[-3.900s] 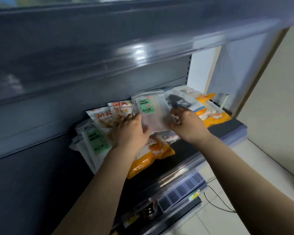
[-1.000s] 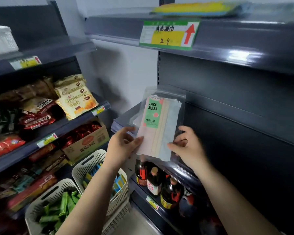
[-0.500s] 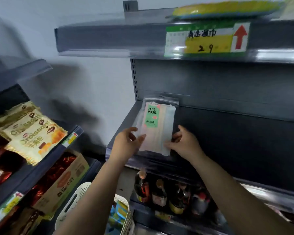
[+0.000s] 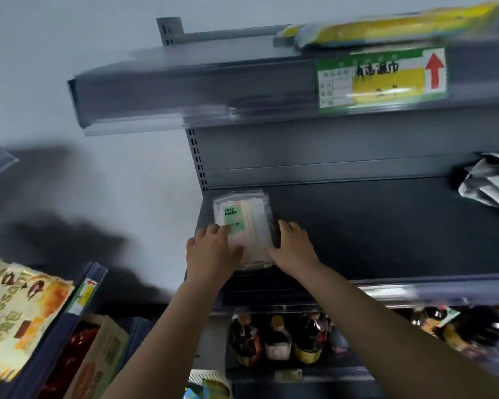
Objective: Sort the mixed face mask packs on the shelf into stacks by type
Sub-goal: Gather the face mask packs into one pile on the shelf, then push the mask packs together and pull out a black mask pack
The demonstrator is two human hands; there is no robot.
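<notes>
A clear plastic face mask pack with a green label (image 4: 242,227) is laid flat at the dark grey shelf's (image 4: 386,226) left end, centre frame, pressed between straight fingers of left hand (image 4: 211,253) and right hand (image 4: 293,247).

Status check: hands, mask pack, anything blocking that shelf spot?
Left hand and right hand flat on the face mask pack, one each side. Pack lies at the shelf left end. Mixed pile far right; nothing in the way.
</notes>
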